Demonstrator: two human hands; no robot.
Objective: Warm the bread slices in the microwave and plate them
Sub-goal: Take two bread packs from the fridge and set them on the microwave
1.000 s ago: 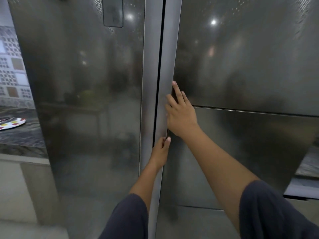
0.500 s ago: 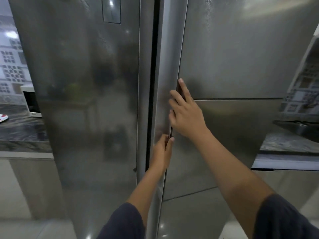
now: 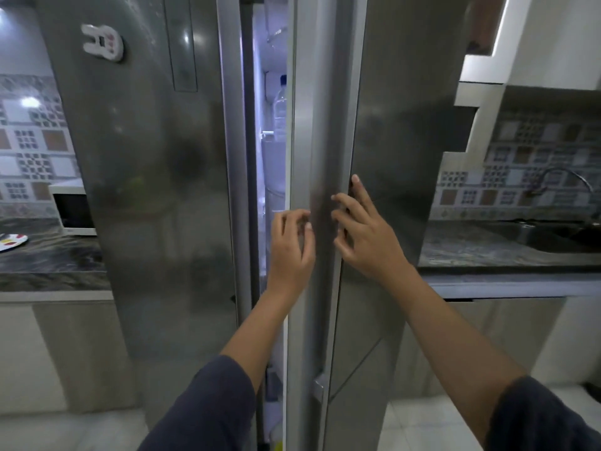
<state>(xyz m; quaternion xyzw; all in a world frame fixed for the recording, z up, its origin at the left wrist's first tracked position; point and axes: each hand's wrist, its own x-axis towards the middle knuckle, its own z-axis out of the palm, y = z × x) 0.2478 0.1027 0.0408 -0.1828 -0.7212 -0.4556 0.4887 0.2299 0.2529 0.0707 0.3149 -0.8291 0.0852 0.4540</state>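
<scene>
The right-hand fridge door (image 3: 383,131) has come ajar: half a second ago the two doors met in a dark seam, and now a lit gap (image 3: 270,157) runs down the centre of the frame, with a bottle (image 3: 280,105) standing on an inner shelf. The view has also pulled back since then.

The left hand (image 3: 292,245) has its fingers curled round the door's free edge, gripping it from the gap side. The right hand (image 3: 364,232) rests on the door's front just beside that edge, fingers bent and spread, pressing rather than closed on anything. The hands are near each other on either side of the edge.

No bread can be seen. I judge it to be inside the fridge, hidden behind the door, so the task is at its very start: the door must swing wide before anything can be reached.

The microwave (image 3: 73,209) stands on the table (image 3: 48,258) at the left of the frame, partly hidden by the left door (image 3: 146,190), and a patterned plate (image 3: 11,241) lies at the far left edge, near it. A sink (image 3: 559,236) sits at the right.
</scene>
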